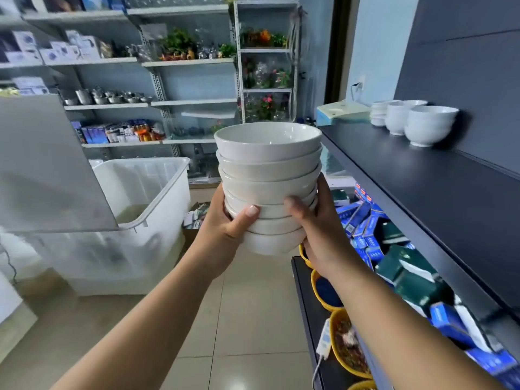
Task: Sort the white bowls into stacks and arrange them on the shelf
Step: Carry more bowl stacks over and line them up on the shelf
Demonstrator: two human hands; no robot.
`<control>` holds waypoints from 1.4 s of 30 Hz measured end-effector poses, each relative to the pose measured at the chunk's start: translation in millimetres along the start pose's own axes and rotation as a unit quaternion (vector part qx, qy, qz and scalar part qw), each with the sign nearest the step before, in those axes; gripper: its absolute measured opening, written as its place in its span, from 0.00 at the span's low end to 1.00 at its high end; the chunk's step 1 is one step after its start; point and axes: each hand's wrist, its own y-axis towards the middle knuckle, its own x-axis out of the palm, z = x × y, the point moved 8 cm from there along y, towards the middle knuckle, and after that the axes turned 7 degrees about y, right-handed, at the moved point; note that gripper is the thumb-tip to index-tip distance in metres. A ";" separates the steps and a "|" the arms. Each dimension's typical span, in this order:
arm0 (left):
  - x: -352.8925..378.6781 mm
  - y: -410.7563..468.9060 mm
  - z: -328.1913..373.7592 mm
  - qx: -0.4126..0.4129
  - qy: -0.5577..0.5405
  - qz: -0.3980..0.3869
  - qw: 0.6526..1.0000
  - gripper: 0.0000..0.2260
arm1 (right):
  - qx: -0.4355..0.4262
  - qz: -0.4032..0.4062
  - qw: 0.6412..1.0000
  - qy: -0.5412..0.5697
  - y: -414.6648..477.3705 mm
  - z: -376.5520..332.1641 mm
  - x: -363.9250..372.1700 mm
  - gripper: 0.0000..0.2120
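Note:
A stack of several white bowls [267,178] hangs in the air at the middle of the view, upright and level. My left hand [228,220] grips its lower left side, thumb across the front. My right hand [315,226] grips the lower right side, thumb on the front and fingers behind. The dark shelf [422,175] runs along the right, its near edge just right of the stack. Three stacks of white bowls [430,125] stand at the shelf's far end against the dark wall.
A large white plastic bin [146,215] stands on the tiled floor at left. Blue and green boxes [394,254] and yellow bowls [326,291] fill the lower shelves at right. A light box [342,112] lies at the shelf's far end. Stocked racks line the back wall.

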 end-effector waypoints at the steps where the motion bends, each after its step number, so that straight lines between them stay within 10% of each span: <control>1: -1.0 11.6 -3.1 0.002 -0.003 0.003 1.000 0.37 | -0.001 -0.001 1.000 0.000 12.1 3.8 -3.3 0.29; 16: 40.5 233.8 -109.3 0.023 -0.057 -0.149 0.987 0.44 | -0.052 0.103 0.990 -0.082 168.5 41.3 -117.8 0.33; 31: 194.0 378.4 -163.8 0.075 -0.144 -0.391 0.906 0.49 | -0.113 0.378 0.898 -0.194 206.0 20.1 -253.1 0.52; 42: 307.1 402.8 -193.8 0.033 -0.193 -0.521 0.831 0.47 | -0.097 0.478 0.824 -0.288 188.4 -3.4 -332.6 0.41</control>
